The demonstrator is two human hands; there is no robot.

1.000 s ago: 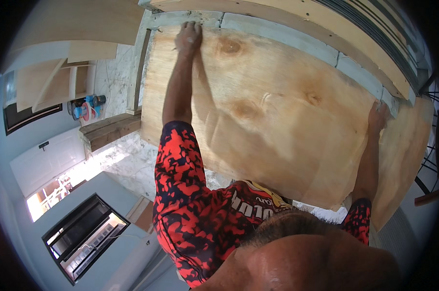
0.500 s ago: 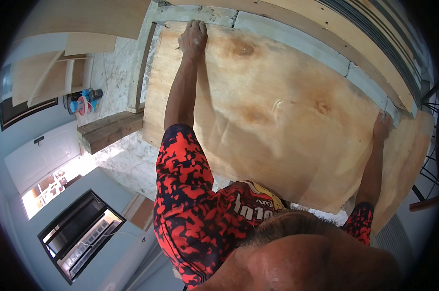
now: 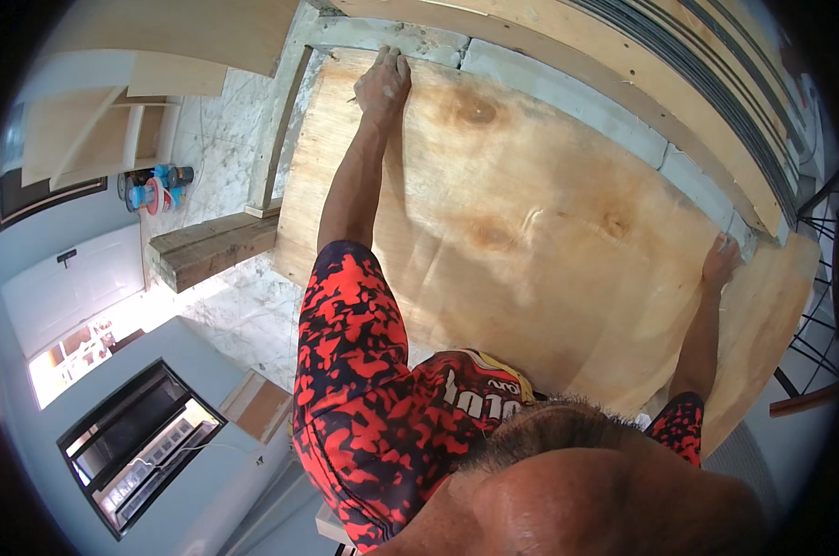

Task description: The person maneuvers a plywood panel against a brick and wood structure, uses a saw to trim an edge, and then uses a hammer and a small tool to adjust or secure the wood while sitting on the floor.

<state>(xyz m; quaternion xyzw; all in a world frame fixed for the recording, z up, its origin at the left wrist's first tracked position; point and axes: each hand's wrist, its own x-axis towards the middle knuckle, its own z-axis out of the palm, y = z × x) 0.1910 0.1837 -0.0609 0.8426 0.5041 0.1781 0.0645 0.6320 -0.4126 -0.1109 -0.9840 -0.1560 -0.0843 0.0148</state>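
Note:
A large plywood sheet (image 3: pixel 531 195) with brown knots lies flat in front of me, its near edge close to my body. My left hand (image 3: pixel 382 83) is on its far edge toward the left corner, arm stretched out, fingers pressed together and bent over the edge by a grey strip. My right hand (image 3: pixel 722 259) grips the far right corner, the fingertips against the end of that strip. Both thumbs are hard to make out. Past the sheet's far edge runs the pale grey, block-like strip (image 3: pixel 559 88), cracked across in places.
Another plywood piece (image 3: pixel 762 310) extends at the right. A thick timber beam (image 3: pixel 211 248) juts out at the left beside a narrow upright board (image 3: pixel 280 130). Farther left are a blue and red power tool (image 3: pixel 157 188), a white door (image 3: pixel 72 278) and a dark-framed window (image 3: pixel 141 445). Dark rods (image 3: pixel 716 83) lie beyond.
The view has shifted slightly, so the sheet's left part appears a little lower and to the right. Both hands stay on the sheet's far edge, with no clear change of grip.

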